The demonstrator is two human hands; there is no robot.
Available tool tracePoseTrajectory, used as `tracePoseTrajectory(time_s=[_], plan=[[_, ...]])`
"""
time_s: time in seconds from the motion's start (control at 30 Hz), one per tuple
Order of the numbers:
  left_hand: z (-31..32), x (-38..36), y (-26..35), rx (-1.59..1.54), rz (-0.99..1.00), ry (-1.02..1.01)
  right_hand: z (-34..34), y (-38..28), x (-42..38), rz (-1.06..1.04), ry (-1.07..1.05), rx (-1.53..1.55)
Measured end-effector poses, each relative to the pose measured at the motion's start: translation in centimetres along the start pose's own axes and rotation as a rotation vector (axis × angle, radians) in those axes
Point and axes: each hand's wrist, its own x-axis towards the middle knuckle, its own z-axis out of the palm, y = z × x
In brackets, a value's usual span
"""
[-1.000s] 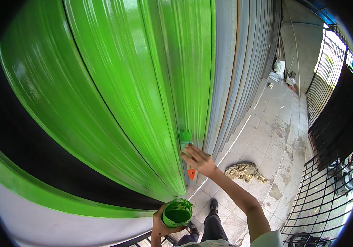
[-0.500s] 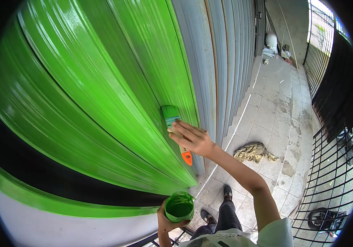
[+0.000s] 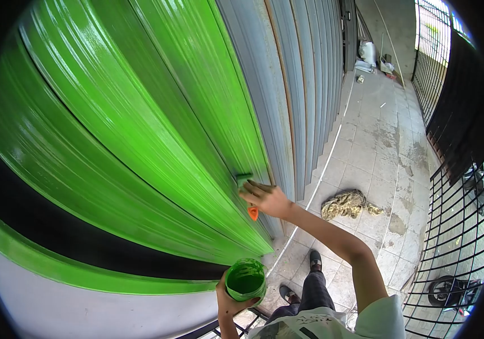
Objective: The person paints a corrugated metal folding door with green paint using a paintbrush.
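Note:
My right hand [image 3: 267,199] grips a paintbrush [image 3: 246,182] with green bristles and an orange handle tip, pressed against the corrugated metal shutter [image 3: 140,124]. Most of the shutter's left part is wet bright green; the part to the right of the brush is grey [image 3: 298,85]. My left hand [image 3: 228,299] holds a small cup of green paint [image 3: 245,281] low down, near my body.
A crumpled rag [image 3: 346,204] lies on the tiled floor [image 3: 377,147] to the right. A black metal grille [image 3: 456,226] runs along the right side, with a motorbike behind it. Bags and clutter sit at the far end of the passage [image 3: 369,56].
The brush has moved down the shutter and turned so its bristles are nearly hidden behind my hand. The paint cup stays in place.

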Motion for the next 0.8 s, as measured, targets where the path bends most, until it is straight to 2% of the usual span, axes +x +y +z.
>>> tracePoseTrajectory(time_s=[0.13, 0.23, 0.33, 0.53, 0.63, 0.73, 0.8], plan=[[0.0, 0.1, 0.0, -0.024, 0.027, 0.003, -4.8, 1.0, 7.2, -0.02, 0.386, 0.058], [0.1, 0.1, -0.2, -0.03, 0.051, 0.009, -5.5, 0.6, 8.7, 0.043, 0.579, 0.166], [0.2, 0.2, -0.3, -0.044, 0.05, -0.007, -2.5, -1.0, 8.0, 0.29, 0.609, 0.324], [0.3, 0.1, -0.5, -0.048, 0.019, -0.025, 3.1, -4.5, 0.0, 0.524, 0.493, 0.372], [0.1, 0.1, -1.0, -0.02, 0.028, -0.022, 5.1, -5.4, -4.7, 0.669, 0.245, 0.403], [0.3, -0.2, -0.5, 0.007, -0.005, -0.009, 3.3, -3.7, -1.7, 0.647, 0.37, 0.464], [0.4, -0.1, 0.0, 0.015, -0.015, 0.001, 0.4, -2.2, 4.2, 0.534, 0.557, 0.471]])
